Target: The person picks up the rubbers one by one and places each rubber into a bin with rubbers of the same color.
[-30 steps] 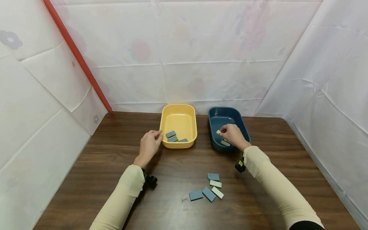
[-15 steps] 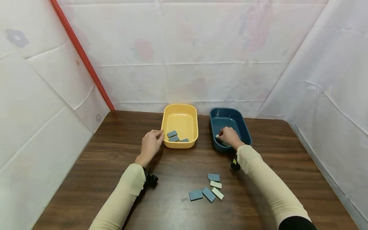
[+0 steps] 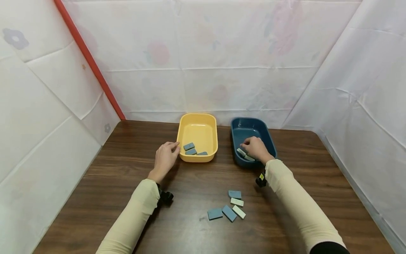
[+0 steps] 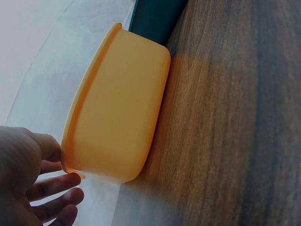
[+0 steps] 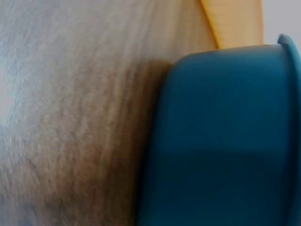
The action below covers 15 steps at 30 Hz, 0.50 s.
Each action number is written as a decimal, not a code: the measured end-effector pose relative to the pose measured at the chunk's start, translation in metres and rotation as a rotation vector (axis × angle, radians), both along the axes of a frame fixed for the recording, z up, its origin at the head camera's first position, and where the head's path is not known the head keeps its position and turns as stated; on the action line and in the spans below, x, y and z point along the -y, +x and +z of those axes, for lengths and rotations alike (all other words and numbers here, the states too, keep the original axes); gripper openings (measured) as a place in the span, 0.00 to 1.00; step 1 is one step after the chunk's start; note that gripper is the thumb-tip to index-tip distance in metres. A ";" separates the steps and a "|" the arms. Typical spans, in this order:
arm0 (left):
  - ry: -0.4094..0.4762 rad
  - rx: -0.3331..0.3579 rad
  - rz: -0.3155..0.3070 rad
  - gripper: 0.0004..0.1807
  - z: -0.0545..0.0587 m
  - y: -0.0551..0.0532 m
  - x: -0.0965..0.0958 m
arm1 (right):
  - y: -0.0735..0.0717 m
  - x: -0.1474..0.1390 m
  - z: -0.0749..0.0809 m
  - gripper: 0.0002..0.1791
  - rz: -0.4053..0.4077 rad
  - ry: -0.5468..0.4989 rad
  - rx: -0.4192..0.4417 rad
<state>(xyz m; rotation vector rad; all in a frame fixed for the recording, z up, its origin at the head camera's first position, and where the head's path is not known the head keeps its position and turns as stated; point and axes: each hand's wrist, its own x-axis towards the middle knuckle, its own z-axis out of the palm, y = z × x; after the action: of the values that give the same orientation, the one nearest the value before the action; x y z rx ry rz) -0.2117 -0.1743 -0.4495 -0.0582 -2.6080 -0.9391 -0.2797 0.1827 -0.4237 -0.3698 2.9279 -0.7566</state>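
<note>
Fingers of our right hand [image 3: 257, 149] curl loosely over the near part of the navy tray [image 3: 248, 132], just above a pale piece [image 3: 240, 152] inside it. They appear to pinch nothing, though we cannot tell whether a tip brushes the piece. A second pale piece [image 3: 249, 158] lies just beside it, in the same tray. Left of the navy tray and apart from it stands the yellow tray [image 3: 200, 128], holding three grey-blue pieces [image 3: 191, 151]. On its side away from the navy tray, our left hand [image 3: 165, 157] has its fingers spread, tips at the rim; how firmly they touch we cannot tell.

We take the step to be setting pale pieces in the navy tray. We should let the piece settle, part the fingers well, and lift straight up so the wrist camera [image 3: 260, 180] misses the navy tray's near wall. Two loose pale pieces [image 3: 239, 212] lie on the table [image 3: 196, 183], nearer us than the navy tray, close among other grey-blue pieces [image 3: 215, 213]; we would do best to pinch each across its narrow width. Light left fingertips should keep the yellow tray from sliding.
</note>
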 end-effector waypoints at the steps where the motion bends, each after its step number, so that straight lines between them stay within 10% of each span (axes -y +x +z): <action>1: -0.005 -0.003 0.002 0.15 0.000 0.000 0.000 | 0.001 -0.001 0.002 0.15 -0.006 -0.013 -0.014; 15: -0.011 0.012 0.002 0.16 0.000 0.002 0.001 | 0.027 -0.026 0.019 0.18 -0.114 -0.105 -0.134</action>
<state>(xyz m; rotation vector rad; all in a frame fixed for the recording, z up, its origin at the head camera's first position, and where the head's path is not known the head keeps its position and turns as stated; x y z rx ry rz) -0.2101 -0.1754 -0.4498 -0.0534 -2.6239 -0.9279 -0.2528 0.2092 -0.4046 -0.2737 3.0639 -0.9390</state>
